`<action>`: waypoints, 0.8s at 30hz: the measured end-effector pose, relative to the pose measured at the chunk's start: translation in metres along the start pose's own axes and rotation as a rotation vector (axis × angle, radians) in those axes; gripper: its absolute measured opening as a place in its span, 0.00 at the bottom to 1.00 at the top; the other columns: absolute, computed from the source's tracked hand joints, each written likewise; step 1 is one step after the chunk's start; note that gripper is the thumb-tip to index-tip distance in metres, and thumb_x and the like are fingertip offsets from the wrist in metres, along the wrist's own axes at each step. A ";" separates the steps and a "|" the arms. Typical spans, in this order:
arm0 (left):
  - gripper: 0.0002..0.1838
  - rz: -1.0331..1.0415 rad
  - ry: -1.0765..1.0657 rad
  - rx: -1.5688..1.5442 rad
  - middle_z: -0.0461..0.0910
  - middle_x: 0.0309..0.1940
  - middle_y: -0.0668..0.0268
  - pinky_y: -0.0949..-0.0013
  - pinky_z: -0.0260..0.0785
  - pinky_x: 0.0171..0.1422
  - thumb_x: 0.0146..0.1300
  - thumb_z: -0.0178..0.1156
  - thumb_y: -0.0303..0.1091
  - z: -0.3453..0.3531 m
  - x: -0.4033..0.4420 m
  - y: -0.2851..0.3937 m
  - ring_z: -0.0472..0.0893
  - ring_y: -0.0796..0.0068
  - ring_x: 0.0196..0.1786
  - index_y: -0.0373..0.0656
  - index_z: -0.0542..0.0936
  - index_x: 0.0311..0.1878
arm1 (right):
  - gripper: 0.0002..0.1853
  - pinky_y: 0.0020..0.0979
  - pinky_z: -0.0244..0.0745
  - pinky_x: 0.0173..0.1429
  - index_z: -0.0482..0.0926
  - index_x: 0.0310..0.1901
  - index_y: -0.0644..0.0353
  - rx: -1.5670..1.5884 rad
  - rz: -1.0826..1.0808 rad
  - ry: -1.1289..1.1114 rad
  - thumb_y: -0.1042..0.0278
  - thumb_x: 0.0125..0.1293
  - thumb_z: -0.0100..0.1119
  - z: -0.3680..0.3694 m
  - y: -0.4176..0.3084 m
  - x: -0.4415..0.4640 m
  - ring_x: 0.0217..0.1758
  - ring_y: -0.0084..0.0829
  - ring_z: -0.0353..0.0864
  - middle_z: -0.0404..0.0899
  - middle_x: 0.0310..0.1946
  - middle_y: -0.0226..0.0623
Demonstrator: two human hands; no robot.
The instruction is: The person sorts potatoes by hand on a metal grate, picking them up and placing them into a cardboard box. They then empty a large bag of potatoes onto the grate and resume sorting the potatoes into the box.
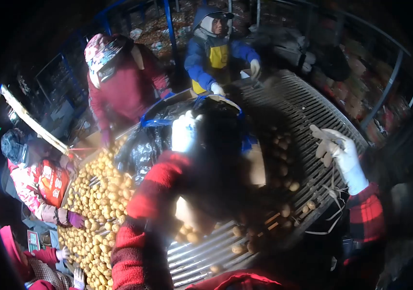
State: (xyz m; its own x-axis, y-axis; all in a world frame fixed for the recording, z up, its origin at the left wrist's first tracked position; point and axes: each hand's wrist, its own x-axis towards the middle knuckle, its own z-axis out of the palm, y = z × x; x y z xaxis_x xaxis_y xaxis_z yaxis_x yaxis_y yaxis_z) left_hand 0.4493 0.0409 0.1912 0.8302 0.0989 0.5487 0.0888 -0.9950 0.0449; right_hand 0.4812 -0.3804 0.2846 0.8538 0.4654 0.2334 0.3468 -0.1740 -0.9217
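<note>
My left hand, in a white glove, is at the near side of a large container lined with black plastic and edged in blue. Its fingers look bent, but glare and blur hide what they grip. To the right, my right hand, also gloved, is held above the slatted metal conveyor with fingers apart and nothing visible in them. Dry stems hang below it. Loose potatoes lie on the slats between my hands, partly in dark shadow.
A thick pile of potatoes covers the left side. One co-worker in blue has a gloved hand at the container's far rim. Another in dark red bends beside it. More people work along the left edge. A metal rail stands at right.
</note>
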 end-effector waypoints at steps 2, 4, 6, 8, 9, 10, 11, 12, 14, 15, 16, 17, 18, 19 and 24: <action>0.14 0.025 0.034 -0.044 0.79 0.39 0.53 0.53 0.75 0.45 0.54 0.66 0.31 0.002 -0.021 -0.006 0.81 0.49 0.42 0.44 0.81 0.45 | 0.19 0.18 0.64 0.23 0.77 0.62 0.64 0.021 0.036 -0.024 0.65 0.74 0.55 0.027 0.017 0.028 0.18 0.16 0.70 0.79 0.24 0.31; 0.13 -0.079 0.045 -0.398 0.78 0.37 0.53 0.52 0.75 0.44 0.54 0.65 0.29 0.016 -0.052 -0.014 0.81 0.49 0.41 0.44 0.81 0.45 | 0.19 0.18 0.62 0.21 0.77 0.63 0.60 0.070 0.103 -0.116 0.65 0.75 0.53 0.056 0.011 0.059 0.16 0.15 0.68 0.78 0.23 0.30; 0.13 0.048 0.037 -0.350 0.78 0.37 0.54 0.52 0.74 0.44 0.55 0.63 0.27 -0.008 -0.074 -0.005 0.81 0.49 0.40 0.44 0.81 0.45 | 0.18 0.19 0.62 0.20 0.78 0.63 0.58 0.007 0.097 -0.162 0.71 0.75 0.48 0.086 0.007 0.093 0.16 0.16 0.68 0.77 0.22 0.30; 0.12 0.106 0.047 -0.494 0.79 0.36 0.56 0.53 0.74 0.42 0.57 0.62 0.27 -0.023 -0.079 -0.001 0.81 0.50 0.38 0.46 0.81 0.46 | 0.18 0.20 0.63 0.21 0.79 0.61 0.59 0.022 0.022 -0.234 0.74 0.74 0.47 0.113 0.015 0.134 0.17 0.18 0.70 0.79 0.23 0.32; 0.12 0.082 0.002 -0.530 0.79 0.36 0.57 0.53 0.74 0.42 0.57 0.62 0.28 -0.033 -0.079 0.005 0.81 0.50 0.38 0.47 0.80 0.46 | 0.18 0.20 0.65 0.22 0.79 0.61 0.60 0.079 -0.032 -0.269 0.75 0.74 0.46 0.129 0.019 0.155 0.18 0.18 0.72 0.80 0.24 0.33; 0.12 0.040 -0.018 -0.483 0.79 0.36 0.57 0.53 0.74 0.42 0.57 0.62 0.29 -0.018 -0.082 0.001 0.81 0.51 0.38 0.46 0.80 0.46 | 0.18 0.21 0.66 0.23 0.79 0.60 0.60 0.136 -0.085 -0.306 0.76 0.74 0.45 0.146 0.022 0.175 0.18 0.19 0.73 0.81 0.26 0.34; 0.12 -0.002 -0.039 -0.435 0.79 0.37 0.57 0.54 0.74 0.41 0.58 0.62 0.30 -0.003 -0.084 -0.003 0.80 0.52 0.38 0.46 0.80 0.45 | 0.18 0.21 0.67 0.24 0.79 0.60 0.61 0.164 -0.114 -0.316 0.77 0.74 0.45 0.164 0.027 0.197 0.19 0.20 0.74 0.82 0.27 0.35; 0.11 -0.022 -0.035 -0.383 0.79 0.37 0.57 0.55 0.73 0.41 0.56 0.62 0.30 0.004 -0.088 -0.003 0.79 0.53 0.36 0.45 0.79 0.44 | 0.18 0.22 0.68 0.24 0.79 0.60 0.62 0.195 -0.145 -0.322 0.78 0.74 0.45 0.180 0.029 0.216 0.19 0.21 0.75 0.83 0.28 0.35; 0.12 0.057 0.071 -0.247 0.79 0.37 0.59 0.56 0.73 0.40 0.56 0.62 0.30 0.000 -0.089 0.003 0.79 0.55 0.35 0.45 0.79 0.45 | 0.19 0.22 0.69 0.24 0.78 0.62 0.62 0.067 -0.093 -0.274 0.78 0.74 0.44 0.206 0.027 0.246 0.19 0.22 0.76 0.84 0.29 0.34; 0.14 0.078 0.143 -0.258 0.78 0.37 0.60 0.56 0.73 0.41 0.53 0.63 0.30 -0.006 -0.091 0.007 0.79 0.56 0.36 0.45 0.79 0.45 | 0.19 0.23 0.69 0.24 0.78 0.62 0.61 0.027 -0.178 -0.279 0.76 0.74 0.45 0.221 0.037 0.268 0.19 0.22 0.76 0.85 0.29 0.34; 0.14 0.061 0.140 -0.251 0.78 0.37 0.60 0.56 0.73 0.41 0.53 0.63 0.30 -0.003 -0.092 0.008 0.79 0.56 0.36 0.45 0.79 0.45 | 0.19 0.23 0.70 0.24 0.77 0.63 0.60 -0.012 -0.263 -0.283 0.74 0.74 0.47 0.236 0.049 0.289 0.19 0.23 0.77 0.85 0.29 0.33; 0.15 0.053 0.127 -0.239 0.78 0.37 0.61 0.56 0.73 0.41 0.52 0.63 0.30 0.000 -0.093 0.008 0.79 0.56 0.36 0.46 0.79 0.46 | 0.19 0.23 0.70 0.24 0.77 0.63 0.60 -0.007 -0.262 -0.301 0.74 0.74 0.47 0.244 0.049 0.300 0.19 0.23 0.77 0.85 0.29 0.33; 0.16 0.046 0.116 -0.226 0.78 0.37 0.61 0.56 0.73 0.41 0.51 0.64 0.30 0.003 -0.094 0.007 0.79 0.57 0.37 0.47 0.80 0.46 | 0.18 0.24 0.70 0.24 0.78 0.62 0.60 -0.107 -0.210 -0.314 0.71 0.74 0.48 0.254 0.049 0.310 0.19 0.23 0.77 0.85 0.29 0.34; 0.17 0.034 0.095 -0.215 0.78 0.37 0.62 0.57 0.73 0.41 0.50 0.64 0.29 0.005 -0.094 0.008 0.79 0.57 0.37 0.48 0.80 0.47 | 0.18 0.25 0.70 0.24 0.79 0.61 0.60 -0.205 -0.158 -0.324 0.68 0.74 0.49 0.263 0.051 0.319 0.19 0.23 0.78 0.85 0.29 0.34; 0.19 0.033 0.158 -0.215 0.78 0.36 0.62 0.57 0.72 0.41 0.49 0.65 0.29 0.010 -0.092 0.011 0.78 0.58 0.36 0.49 0.81 0.47 | 0.18 0.33 0.78 0.38 0.81 0.59 0.54 -0.462 -0.244 -0.451 0.61 0.74 0.49 0.295 0.065 0.350 0.32 0.31 0.86 0.88 0.35 0.39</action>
State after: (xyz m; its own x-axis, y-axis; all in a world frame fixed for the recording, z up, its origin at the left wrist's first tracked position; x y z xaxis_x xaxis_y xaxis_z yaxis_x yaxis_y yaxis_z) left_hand 0.3798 0.0205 0.1328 0.7329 0.0799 0.6756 -0.0703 -0.9789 0.1920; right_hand 0.6884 0.0271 0.2148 0.5201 0.8363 0.1733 0.7237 -0.3238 -0.6094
